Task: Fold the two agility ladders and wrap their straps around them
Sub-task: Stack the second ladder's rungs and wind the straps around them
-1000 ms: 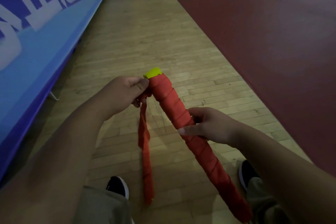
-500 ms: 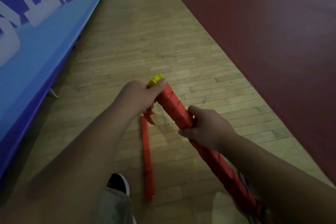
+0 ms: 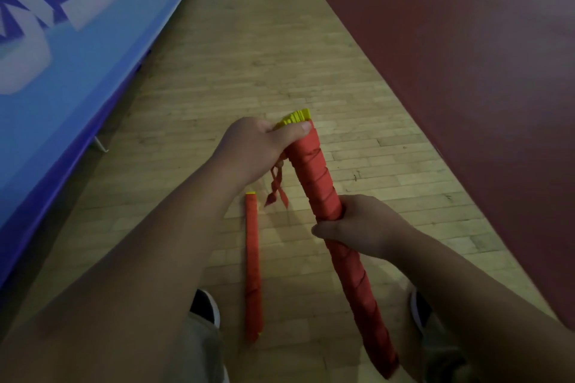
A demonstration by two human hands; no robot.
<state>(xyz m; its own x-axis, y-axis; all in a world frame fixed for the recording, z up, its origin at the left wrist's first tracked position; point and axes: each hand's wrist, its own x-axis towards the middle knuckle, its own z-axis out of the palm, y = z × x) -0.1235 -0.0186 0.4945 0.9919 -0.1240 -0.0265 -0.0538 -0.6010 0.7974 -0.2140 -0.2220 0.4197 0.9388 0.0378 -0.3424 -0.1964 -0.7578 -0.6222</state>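
while the held ladder (image 3: 314,177) tilts, a floor ladder (image 3: 252,258) flanks a shoe (image 3: 203,305)

Pale wood plank floor (image 3: 249,50) running fwd, blue banner (image 3: 77,50) w/ big white lettering along the L, dark red floor area (image 3: 466,71) on the R, thin metal leg (image 3: 101,144) at the banner's base, prob. its stand, dark shoe (image 3: 203,305) w/ white sole at bottom.
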